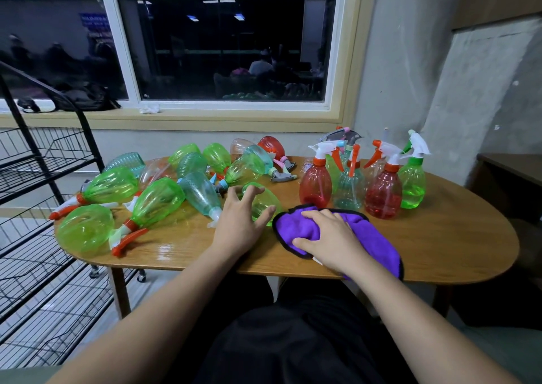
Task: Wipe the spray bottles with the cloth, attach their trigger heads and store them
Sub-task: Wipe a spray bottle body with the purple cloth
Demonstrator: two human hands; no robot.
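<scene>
A purple cloth [378, 245] with a black hem lies on the wooden table [457, 237]. My right hand [331, 237] rests flat on it, fingers relaxed. My left hand [240, 216] is spread over a green bottle [265, 203] lying on its side, fingers touching its top and thumb at its right side. Several green, teal and clear bottles [158, 198] lie scattered on the table's left half, some with orange trigger heads [126, 238]. Several upright bottles with trigger heads stand at the right: a red one [315, 182], another red [382, 193], a green one [412, 184].
A black wire rack [44, 178] on castors stands left of the table, its shelves bare. A window and sill run behind the table. A grey wall and a dark side table [510, 169] are at the right. My dark-clothed lap is below the table's front edge.
</scene>
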